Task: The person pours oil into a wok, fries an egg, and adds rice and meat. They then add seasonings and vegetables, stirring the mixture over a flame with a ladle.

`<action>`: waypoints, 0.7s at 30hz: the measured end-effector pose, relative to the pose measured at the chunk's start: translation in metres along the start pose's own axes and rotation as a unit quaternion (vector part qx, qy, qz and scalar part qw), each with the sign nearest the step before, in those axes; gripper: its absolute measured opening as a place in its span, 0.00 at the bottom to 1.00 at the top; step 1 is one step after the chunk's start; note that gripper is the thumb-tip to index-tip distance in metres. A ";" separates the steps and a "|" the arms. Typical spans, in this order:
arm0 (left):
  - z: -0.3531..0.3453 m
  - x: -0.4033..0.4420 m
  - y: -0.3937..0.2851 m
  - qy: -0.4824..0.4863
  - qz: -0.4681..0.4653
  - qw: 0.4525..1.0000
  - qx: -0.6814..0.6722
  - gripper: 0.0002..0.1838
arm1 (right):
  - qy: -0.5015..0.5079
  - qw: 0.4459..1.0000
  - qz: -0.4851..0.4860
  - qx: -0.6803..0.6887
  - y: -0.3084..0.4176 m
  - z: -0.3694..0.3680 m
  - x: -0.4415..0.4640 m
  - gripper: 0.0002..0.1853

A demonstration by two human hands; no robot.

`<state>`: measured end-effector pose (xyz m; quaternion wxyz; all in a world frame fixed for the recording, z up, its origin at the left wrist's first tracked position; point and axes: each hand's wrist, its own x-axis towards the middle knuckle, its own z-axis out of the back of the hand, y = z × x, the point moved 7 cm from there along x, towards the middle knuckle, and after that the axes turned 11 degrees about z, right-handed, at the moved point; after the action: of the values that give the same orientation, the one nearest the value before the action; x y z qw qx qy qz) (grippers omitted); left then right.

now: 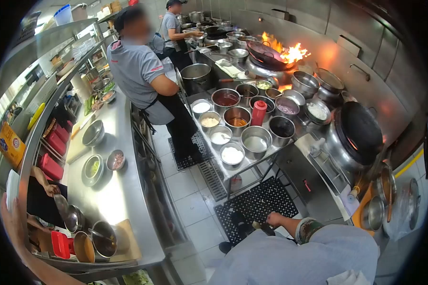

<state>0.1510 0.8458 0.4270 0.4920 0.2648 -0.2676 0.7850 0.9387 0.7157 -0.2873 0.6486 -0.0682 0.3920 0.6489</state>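
Observation:
My left hand (15, 219) reaches up at the far left edge, its fingers against a white plate or small stack of plates (13, 187) seen nearly edge-on. The lens edge darkens part of that grip. My right hand (274, 219) is low in front of my grey shirt, above the black rubber mat (233, 204). Its fingers are curled in, close to a small rounded tip beside them. What they hold, if anything, I cannot make out. Behind the shelf posts another person's hand (51, 190) is at a metal bowl (62, 206).
Flames rise around a wok (266, 54) on the back range; a dark wok (361, 130) rests nearer. Pots of sauces and powders and a red squeeze bottle (258, 113) crowd a steel table. A co-worker (138, 71) stands between it and the long steel counter (123, 175).

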 end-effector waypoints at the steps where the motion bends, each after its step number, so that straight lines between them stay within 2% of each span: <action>1: 0.010 -0.005 -0.013 0.003 0.009 1.000 -0.021 0.29 | 0.017 0.999 -0.028 0.003 -0.011 -0.004 -0.009 0.14; 3: 0.025 -0.015 -0.049 0.003 0.018 0.999 -0.043 0.28 | 0.033 0.998 -0.060 0.006 -0.022 -0.006 -0.024 0.14; 5: 0.037 -0.027 -0.084 0.002 0.037 0.997 -0.069 0.26 | 0.041 0.980 -0.142 0.133 -0.031 -0.008 -0.035 0.12; 6: 0.042 -0.036 -0.095 -0.007 0.048 0.995 -0.084 0.26 | -0.022 0.992 -0.085 0.095 -0.019 0.010 -0.033 0.11; 8: 0.046 -0.049 -0.101 -0.016 0.059 0.994 -0.092 0.25 | -0.112 0.954 -0.042 0.277 0.002 0.053 -0.026 0.09; 9: 0.048 -0.061 -0.093 -0.053 0.047 0.990 -0.125 0.25 | -0.154 0.919 0.000 0.364 0.001 0.073 -0.007 0.08; 10: 0.047 -0.076 -0.083 -0.090 0.031 0.983 -0.158 0.26 | -0.203 0.900 0.027 0.384 0.048 0.137 -0.027 0.08; 11: 0.044 -0.093 -0.075 -0.128 0.014 0.973 -0.192 0.26 | -0.249 0.868 0.091 0.420 0.056 0.172 -0.017 0.08; 12: 0.041 -0.111 -0.069 -0.164 -0.003 0.961 -0.224 0.27 | -0.274 0.878 0.108 0.377 0.059 0.210 -0.009 0.09; 13: 0.019 -0.138 -0.067 -0.107 0.012 0.956 -0.274 0.26 | -0.351 0.833 0.135 0.406 0.069 0.254 -0.009 0.06; 14: -0.003 -0.176 -0.085 -0.050 0.029 0.946 -0.320 0.26 | -0.404 0.831 0.156 0.348 0.070 0.296 -0.004 0.07; 15: -0.025 -0.216 -0.120 0.013 0.088 0.913 -0.398 0.26 | -0.411 0.840 0.143 0.324 0.081 0.338 -0.010 0.10; 16: -0.048 -0.251 -0.139 0.083 0.097 0.925 -0.357 0.26 | -0.486 0.813 0.157 0.280 0.074 0.374 -0.003 0.12; 17: -0.072 -0.287 -0.165 0.135 0.115 0.900 -0.397 0.26 | -0.556 0.780 0.169 0.233 0.068 0.404 0.003 0.15; 18: -0.098 -0.321 -0.192 0.235 0.165 0.886 -0.364 0.25 | -0.570 0.776 0.152 0.222 0.069 0.430 0.007 0.20; 19: -0.117 -0.358 -0.216 0.250 0.180 0.870 -0.384 0.24 | -0.584 0.772 0.136 0.210 0.071 0.455 0.011 0.26; 21: -0.140 -0.417 -0.263 0.406 0.184 0.807 -0.387 0.27 | -0.591 0.781 0.120 0.162 0.066 0.490 0.034 0.39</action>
<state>0.5268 0.7760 0.0857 0.4635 -0.3450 -0.3684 0.7283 1.0802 1.0443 0.0549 0.6715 0.4822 0.0359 0.5614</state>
